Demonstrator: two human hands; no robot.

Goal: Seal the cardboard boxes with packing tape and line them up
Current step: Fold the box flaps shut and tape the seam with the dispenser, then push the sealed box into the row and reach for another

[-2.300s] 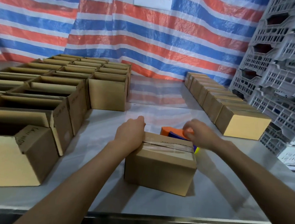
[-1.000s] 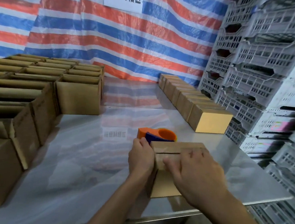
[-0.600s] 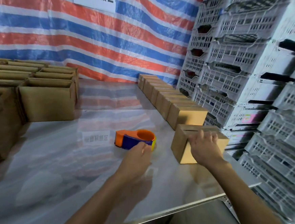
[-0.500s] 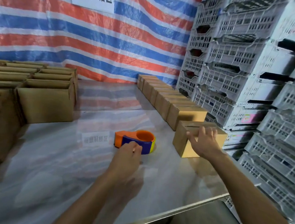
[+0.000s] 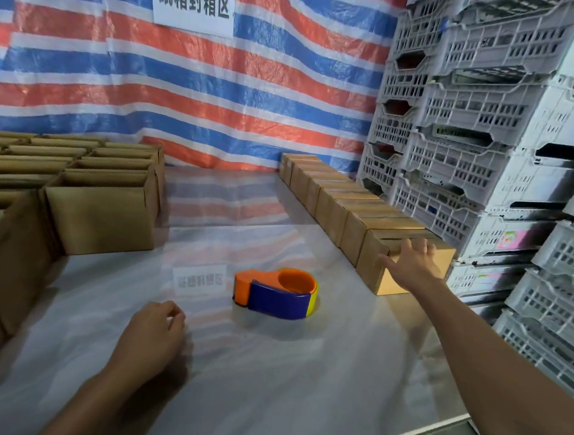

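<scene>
While the closed box (image 5: 373, 262) ends the row (image 5: 335, 200) along the bench's (image 5: 266, 370) right edge, my right grip (image 5: 411, 261) spread flat on it, my left grip (image 5: 154, 330) hangs loosely curled, empty, near the tape dispenser (image 5: 276, 293), and the many open boxes (image 5: 100, 216) by the left edge remain, I judge, to seal.

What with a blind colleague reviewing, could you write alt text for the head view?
The right hand rests on a closed box, last in a row on the table. The left hand, loosely curled, is near a tape dispenser; open boxes stand at left.
</scene>
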